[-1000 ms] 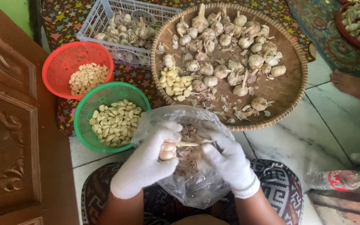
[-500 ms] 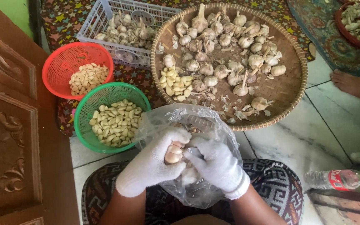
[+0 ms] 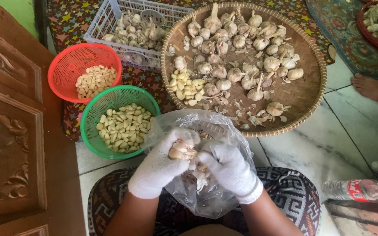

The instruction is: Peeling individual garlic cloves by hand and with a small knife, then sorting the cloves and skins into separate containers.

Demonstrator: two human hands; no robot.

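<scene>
Above the clear plastic bag (image 3: 206, 192) on the lap, the gloved left hand (image 3: 160, 168) clamped a garlic bulb (image 3: 179, 150) while the right hand (image 3: 228, 168) pressed close against it, fingers curled; a firm hold probably helped the skins fall into the bag.

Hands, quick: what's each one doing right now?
Left hand: closed around a garlic bulb over the plastic bag.
Right hand: closed, fingers at the same bulb.
</scene>
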